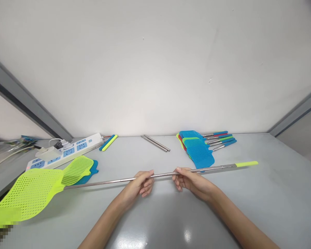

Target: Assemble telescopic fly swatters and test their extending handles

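A fly swatter with a long telescopic metal rod is stretched out across the view, above the table. Its yellow-green mesh head points left and its yellow-green grip lies at the right end. My left hand pinches the rod left of its middle, thumb on top and fingers curled below. A short way to the right, my right hand closes on the same rod between thumb and fingers. Behind the swatter's head lie a loose yellow-green mesh head and a blue one.
On the grey table a white power strip with plugs lies at the left. Beside it are blue and yellow-green handle grips. Bare metal rods lie at the back middle. A pile of swatters is at the back right.
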A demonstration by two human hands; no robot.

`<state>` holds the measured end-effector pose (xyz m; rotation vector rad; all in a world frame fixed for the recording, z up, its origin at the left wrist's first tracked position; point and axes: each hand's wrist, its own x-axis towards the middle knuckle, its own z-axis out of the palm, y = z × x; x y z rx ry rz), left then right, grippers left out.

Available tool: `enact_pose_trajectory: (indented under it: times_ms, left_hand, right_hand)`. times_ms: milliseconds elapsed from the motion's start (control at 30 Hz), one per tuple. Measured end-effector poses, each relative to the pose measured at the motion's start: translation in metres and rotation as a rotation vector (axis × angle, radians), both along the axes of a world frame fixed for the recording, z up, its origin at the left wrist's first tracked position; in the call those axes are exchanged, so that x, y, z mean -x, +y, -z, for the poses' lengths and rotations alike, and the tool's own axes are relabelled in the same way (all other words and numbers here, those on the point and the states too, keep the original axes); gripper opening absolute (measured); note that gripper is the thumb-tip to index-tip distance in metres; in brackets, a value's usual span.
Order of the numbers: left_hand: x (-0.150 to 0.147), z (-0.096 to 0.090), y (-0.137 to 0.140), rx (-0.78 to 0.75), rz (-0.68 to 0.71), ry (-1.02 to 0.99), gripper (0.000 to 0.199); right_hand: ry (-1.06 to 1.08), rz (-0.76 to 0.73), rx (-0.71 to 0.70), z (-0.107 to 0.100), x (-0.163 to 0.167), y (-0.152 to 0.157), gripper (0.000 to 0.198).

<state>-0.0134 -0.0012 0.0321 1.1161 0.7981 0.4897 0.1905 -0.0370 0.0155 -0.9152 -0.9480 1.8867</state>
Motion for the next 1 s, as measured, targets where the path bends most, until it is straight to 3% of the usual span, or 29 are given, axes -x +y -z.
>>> enact_pose_trajectory:
  times_ms: [267, 467, 733, 900, 1000]
  left_hand:
    - [-0.002, 0.000, -0.002, -0.020, -0.002, 0.045, 0.041]
    - [-0.001, 0.002, -0.002, -0.040, -0.055, 0.005, 0.039]
    - [0.004, 0.005, 0.005, -0.059, -0.306, -0.091, 0.033]
    - [0.010, 0.002, 0.009, -0.147, -0.522, -0.110, 0.034]
    - [0.011, -0.002, 0.009, -0.178, -0.520, -0.090, 0.034]
  right_hand:
    - [-0.021, -0.038, 0.020, -0.001, 0.004, -0.001, 0.035]
    - [-0.041, 0.057, 0.002, -0.002, -0.001, -0.001, 0.029]
    - [0.219, 0.436, 0.027, 0.005, -0.016, 0.009, 0.023]
    - [0.268, 0.495, -0.012, 0.006, -0.021, 0.011, 0.026]
    - [0.279, 0.467, -0.049, 0.004, -0.022, 0.011, 0.028]
